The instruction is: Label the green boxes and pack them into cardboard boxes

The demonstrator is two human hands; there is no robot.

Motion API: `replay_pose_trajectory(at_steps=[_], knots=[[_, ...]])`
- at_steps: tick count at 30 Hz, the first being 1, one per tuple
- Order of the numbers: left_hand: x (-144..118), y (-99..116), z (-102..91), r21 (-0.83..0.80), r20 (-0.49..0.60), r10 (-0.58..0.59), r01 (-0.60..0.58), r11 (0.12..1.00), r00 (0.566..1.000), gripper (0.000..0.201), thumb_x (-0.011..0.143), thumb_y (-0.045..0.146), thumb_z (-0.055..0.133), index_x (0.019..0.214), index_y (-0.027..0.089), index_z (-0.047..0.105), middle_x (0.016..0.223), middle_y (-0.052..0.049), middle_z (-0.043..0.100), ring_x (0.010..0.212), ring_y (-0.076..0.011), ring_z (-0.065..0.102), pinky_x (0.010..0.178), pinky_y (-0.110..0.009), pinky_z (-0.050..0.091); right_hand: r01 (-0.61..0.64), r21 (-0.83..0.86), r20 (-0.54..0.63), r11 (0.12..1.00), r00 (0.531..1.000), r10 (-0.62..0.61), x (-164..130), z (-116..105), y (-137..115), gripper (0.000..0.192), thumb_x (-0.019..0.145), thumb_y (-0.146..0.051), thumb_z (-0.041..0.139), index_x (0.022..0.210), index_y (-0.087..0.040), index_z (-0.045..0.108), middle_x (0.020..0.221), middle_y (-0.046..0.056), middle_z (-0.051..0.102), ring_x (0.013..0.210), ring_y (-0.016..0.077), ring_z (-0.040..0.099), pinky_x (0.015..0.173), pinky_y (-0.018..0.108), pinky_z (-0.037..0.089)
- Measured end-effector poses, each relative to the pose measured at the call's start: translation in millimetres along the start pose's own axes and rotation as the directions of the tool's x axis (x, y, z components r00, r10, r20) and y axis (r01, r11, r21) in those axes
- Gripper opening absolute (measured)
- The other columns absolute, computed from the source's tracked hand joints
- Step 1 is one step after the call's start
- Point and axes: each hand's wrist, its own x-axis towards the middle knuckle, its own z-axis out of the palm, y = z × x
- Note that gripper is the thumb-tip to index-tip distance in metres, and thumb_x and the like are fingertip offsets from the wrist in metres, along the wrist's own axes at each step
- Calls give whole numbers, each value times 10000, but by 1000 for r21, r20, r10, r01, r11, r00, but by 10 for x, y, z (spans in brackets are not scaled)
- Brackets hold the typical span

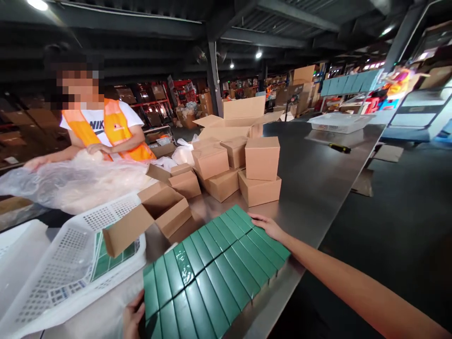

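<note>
Two rows of slim green boxes (226, 254) stand packed side by side on the metal table in front of me. My left hand (133, 316) is against their near left end, its fingers bent around the edge and partly out of view. At the far right end, my right hand (266, 226) holds the block by its side, fingers along the end box. One green box has shiny clear film or tape on it. Just beyond lies an open brown carton (165, 207) with its flap hanging over a white basket (81, 249), in which more green boxes (113, 254) lie.
Several closed brown cartons (262, 157) are stacked past the green boxes, before a large open carton (243, 110). Across the table, a person in an orange vest (116, 125) handles clear plastic bags (81, 183). A white tray (339, 122) and a yellow-black tool (339, 148) lie farther right.
</note>
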Motion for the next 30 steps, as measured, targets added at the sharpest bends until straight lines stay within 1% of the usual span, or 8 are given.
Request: replay_pose_trajectory(at_steps=[3, 4, 6, 11, 18, 22, 25, 30], knots=[[-182, -45, -3, -102, 57, -77, 83, 991, 995, 592, 594, 613, 753, 1085, 293, 670, 1314, -25, 649, 1418, -385, 405, 1203, -568, 265, -21, -34, -20, 999, 1000, 20, -26, -1, -16, 527, 609, -541, 794, 1058, -265, 784, 1173, 55, 747, 1137, 330, 665, 1064, 502, 459], [-251, -54, 5, -119, 83, -71, 81, 990, 994, 588, 651, 600, 724, 1157, 307, 651, 1391, -13, 603, 1434, -360, 389, 1212, -550, 250, -27, -51, -27, 998, 999, 26, -37, 3, -27, 533, 614, -538, 784, 1070, -262, 781, 1195, 58, 738, 1166, 334, 649, 1075, 497, 451], [-354, -63, 27, -139, 97, -36, 49, 989, 995, 581, 706, 555, 696, 1223, 300, 627, 1459, -16, 549, 1454, -330, 363, 1229, -517, 213, -40, -92, -37, 995, 999, 37, -58, 19, -57, 560, 620, -545, 763, 1095, -250, 772, 1226, 69, 725, 1213, 345, 620, 1083, 494, 442], [-411, -76, 78, -118, 97, 62, -50, 992, 993, 583, 748, 480, 671, 1280, 251, 600, 1515, -51, 499, 1484, -306, 317, 1253, -455, 148, -55, -166, -43, 985, 998, 48, -90, 68, -136, 607, 623, -561, 740, 1129, -225, 760, 1239, 77, 718, 1206, 351, 621, 1070, 493, 452], [-401, -109, 95, -38, 132, 112, -107, 993, 985, 627, 818, 458, 621, 1392, 233, 505, 1608, -82, 374, 1525, -290, 240, 1261, -440, 112, -21, -138, -45, 990, 999, 15, -58, 53, -123, 581, 598, -568, 763, 1073, -236, 778, 1225, 73, 726, 1192, 353, 633, 1057, 498, 468], [-402, -146, 99, -50, 113, 149, -144, 988, 982, 591, 839, 454, 613, 1389, 255, 529, 1584, -69, 420, 1507, -297, 286, 1253, -451, 156, -9, -126, -43, 992, 999, 4, -38, 24, -84, 573, 593, -577, 766, 1057, -242, 782, 1230, 69, 723, 1215, 364, 621, 1079, 505, 454], [-413, -148, 94, -59, 100, 169, -164, 985, 981, 577, 816, 460, 637, 1353, 259, 576, 1552, -65, 466, 1494, -306, 315, 1245, -448, 187, -8, -124, -30, 992, 1000, 5, -27, 5, -75, 566, 599, -574, 756, 1059, -245, 781, 1216, 64, 729, 1219, 374, 621, 1084, 519, 450], [-437, -98, 85, -73, 129, 203, -195, 978, 971, 582, 799, 445, 645, 1335, 226, 590, 1553, -96, 460, 1493, -295, 315, 1239, -424, 183, 12, -154, -15, 988, 1000, -14, 6, -23, -80, 536, 582, -547, 766, 1027, -251, 787, 1262, 71, 701, 1299, 400, 556, 1131, 525, 409]])
